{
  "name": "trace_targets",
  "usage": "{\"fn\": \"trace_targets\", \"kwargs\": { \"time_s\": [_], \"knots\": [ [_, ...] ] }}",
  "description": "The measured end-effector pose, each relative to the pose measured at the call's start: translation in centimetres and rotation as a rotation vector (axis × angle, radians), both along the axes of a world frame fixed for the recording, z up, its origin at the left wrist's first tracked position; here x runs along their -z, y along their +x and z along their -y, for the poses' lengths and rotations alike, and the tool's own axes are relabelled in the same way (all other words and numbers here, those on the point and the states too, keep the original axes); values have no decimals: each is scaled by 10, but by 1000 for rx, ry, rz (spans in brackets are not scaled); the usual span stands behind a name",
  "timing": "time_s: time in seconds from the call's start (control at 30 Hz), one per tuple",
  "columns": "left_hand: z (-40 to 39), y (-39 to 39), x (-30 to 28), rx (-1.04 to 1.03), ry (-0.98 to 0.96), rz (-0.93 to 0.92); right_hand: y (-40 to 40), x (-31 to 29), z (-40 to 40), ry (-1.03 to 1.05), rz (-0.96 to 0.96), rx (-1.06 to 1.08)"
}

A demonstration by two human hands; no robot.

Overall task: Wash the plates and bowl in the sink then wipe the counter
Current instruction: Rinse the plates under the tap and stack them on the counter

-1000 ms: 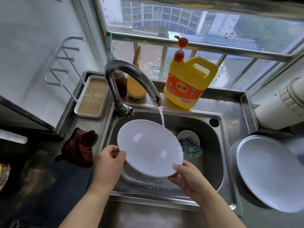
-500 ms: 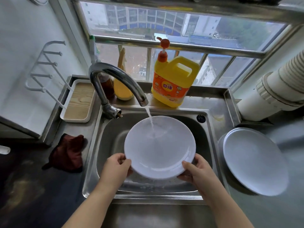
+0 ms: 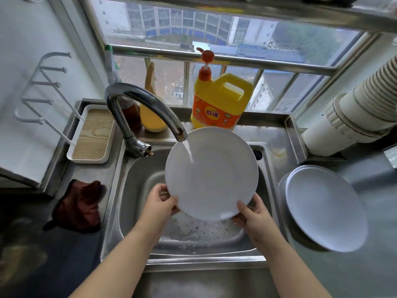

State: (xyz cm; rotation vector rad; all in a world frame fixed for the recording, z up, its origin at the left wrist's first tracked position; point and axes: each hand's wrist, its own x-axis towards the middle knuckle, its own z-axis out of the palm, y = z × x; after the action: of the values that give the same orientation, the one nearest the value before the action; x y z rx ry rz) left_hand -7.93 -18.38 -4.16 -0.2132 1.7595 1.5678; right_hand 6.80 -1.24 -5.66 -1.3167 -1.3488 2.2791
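Observation:
A white plate (image 3: 214, 175) is tilted up over the steel sink (image 3: 133, 190), and water from the curved faucet (image 3: 141, 104) runs onto its upper left face. My left hand (image 3: 160, 201) grips the plate's lower left rim. My right hand (image 3: 252, 214) grips the lower right rim, thumb on the face. Foam lies on the sink floor below the plate. A second white plate (image 3: 324, 205) rests on the counter to the right of the sink. The bowl is hidden from view.
A yellow detergent jug (image 3: 221, 104) with a red pump stands behind the sink beside two bottles (image 3: 150, 108). A dark red cloth (image 3: 79, 205) lies on the counter at left, near a wood-lined white tray (image 3: 92, 134). A white duct (image 3: 352, 112) runs at right.
The plate has been raised and tipped more upright, moving right under the stream. It now hides the sponge and small dish that showed at the sink's back right.

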Motion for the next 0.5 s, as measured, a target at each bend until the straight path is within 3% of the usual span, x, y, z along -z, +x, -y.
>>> {"fn": "trace_targets", "kwargs": {
  "time_s": [0.17,0.33,0.5],
  "knots": [
    [14,-8,-9,34,-48,-165,-26,18,9,-169,-26,-15],
    [38,-12,-24,-29,-226,-386,-56,33,28,-203,149,-181],
    [64,-16,-28,-69,-300,-446,-88,56,41,-257,176,-161]
  ]
}}
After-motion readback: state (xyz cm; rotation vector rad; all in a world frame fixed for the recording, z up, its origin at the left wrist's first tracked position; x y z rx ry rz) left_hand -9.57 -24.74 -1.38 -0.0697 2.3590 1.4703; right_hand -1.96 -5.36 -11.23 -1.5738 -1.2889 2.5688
